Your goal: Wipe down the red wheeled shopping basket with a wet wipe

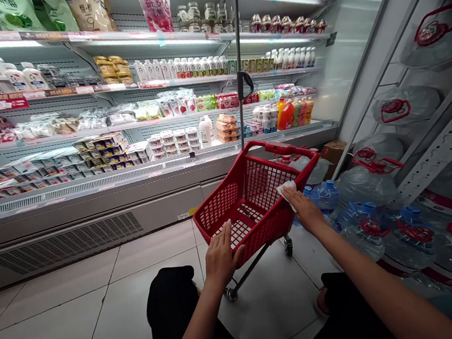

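A small red plastic shopping cart (281, 227) stands in front of me on a wheeled metal frame, its basket turned at an angle. My left hand (220, 252) rests on the near side of its rim, fingers stretched out and thumb apart. On the right side rim, my right hand (302, 207) presses a folded white tissue (286, 186) against the plastic. The tissue shows past the fingertips; part of it is hidden under the hand. Through the grid I see the basket's floor, with nothing lying on it.
A lit refrigerated display (163, 181) with packed dairy shelves runs along the far side, with a black door handle (245, 85) before it. Large water bottles (370, 230) crowd the right, on the floor and on a metal rack (440, 154). Pale tiles (61, 324) cover the floor.
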Motion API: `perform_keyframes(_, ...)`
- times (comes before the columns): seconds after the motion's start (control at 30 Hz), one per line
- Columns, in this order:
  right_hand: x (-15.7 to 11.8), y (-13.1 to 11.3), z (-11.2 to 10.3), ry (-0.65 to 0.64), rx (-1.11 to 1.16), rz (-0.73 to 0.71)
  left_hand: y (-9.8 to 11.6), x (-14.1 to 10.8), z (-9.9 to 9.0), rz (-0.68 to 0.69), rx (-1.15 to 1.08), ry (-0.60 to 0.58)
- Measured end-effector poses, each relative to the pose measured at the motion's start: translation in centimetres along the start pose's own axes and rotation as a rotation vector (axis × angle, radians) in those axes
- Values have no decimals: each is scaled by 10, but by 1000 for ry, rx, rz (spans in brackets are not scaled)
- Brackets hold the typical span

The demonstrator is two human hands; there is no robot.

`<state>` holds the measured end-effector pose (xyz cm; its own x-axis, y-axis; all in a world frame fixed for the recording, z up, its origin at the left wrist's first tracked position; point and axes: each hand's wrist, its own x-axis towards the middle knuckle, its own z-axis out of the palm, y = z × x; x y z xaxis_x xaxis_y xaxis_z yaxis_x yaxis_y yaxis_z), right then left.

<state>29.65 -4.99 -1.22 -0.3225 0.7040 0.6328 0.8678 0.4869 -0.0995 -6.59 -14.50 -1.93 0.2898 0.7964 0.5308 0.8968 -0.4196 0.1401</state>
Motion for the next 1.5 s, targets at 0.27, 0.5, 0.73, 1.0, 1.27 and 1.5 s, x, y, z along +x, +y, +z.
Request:
perform_keyframes(0.27, -21, -129, 23, -24, 206, -148, 18, -4, 2, 14, -14, -53)
perform_keyframes(0.5, -34, -144, 6, -187, 195, -356, -53, 20, -24, 347, 12, -213)
perform_keyframes(0.73, 12, -65, 26, -121, 113, -151, -76, 27, -20, 217, 55, -223)
perform_keyframes(1.0, -15, -130, 28, -86, 228, -65, -8, 23, 4, 56, 48, -81)
perform_keyframes(1.27, -69, -141, -21, -262, 174, -139, -17, 34, -13, 485, 2, -215)
perform_keyframes(1.5, -54, -95, -6, -110, 115, 74, -54, 46, -11, 388, 80, -216)
